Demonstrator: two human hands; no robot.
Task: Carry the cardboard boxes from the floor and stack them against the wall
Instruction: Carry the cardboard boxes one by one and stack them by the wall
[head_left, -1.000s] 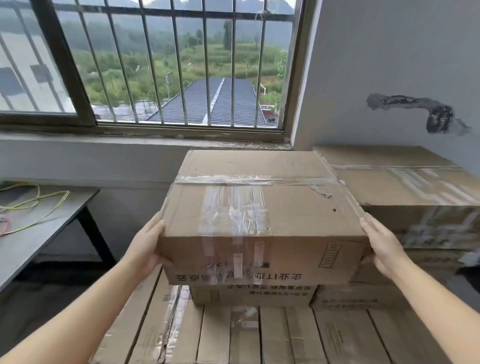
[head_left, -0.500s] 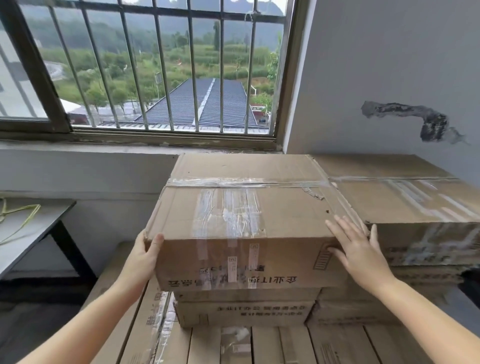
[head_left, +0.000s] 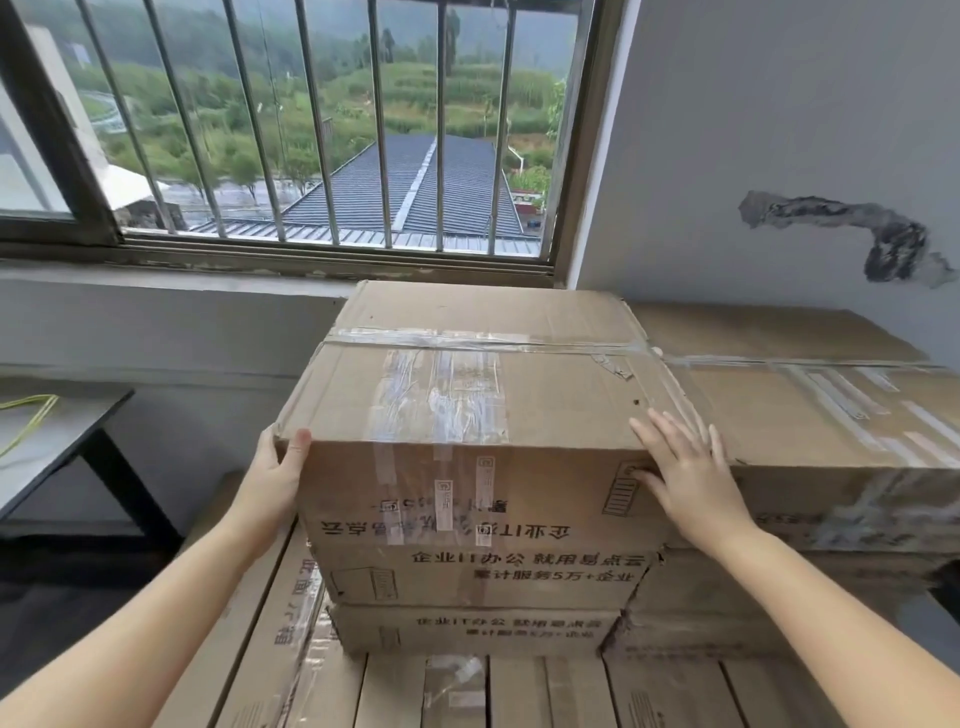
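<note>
The step in hand looks like the final seating of the taped cardboard box (head_left: 467, 400) on the stack in the corner below the barred window (head_left: 332, 124); taking that box as the landmark, everything else is placed from it.

Well to the left of the box, a dark bench (head_left: 57, 441) carries a yellow-green cable (head_left: 26, 415). At the box's near left corner the left hand (head_left: 275, 478) grips the edge, thumb hooked over the top and the fingers hidden round the side. The box itself sits on two flatter cartons (head_left: 483, 597) with printed fronts, its near face roughly flush with theirs. It is plain brown, with clear tape across the lid and down the front; the print on its front reads upside down, so it appears to be stacked inverted. At the box's near right corner the right hand (head_left: 685, 467) lies flat with fingers spread and straight, pressing on the top and holding nothing. Touching the box's right side is a neighbouring box (head_left: 810, 415) of like height, set against the grey wall (head_left: 779, 130).

The next move probably calls for a small push to close any gap behind, then letting go with both hands and turning back for another box from the floor.
</note>
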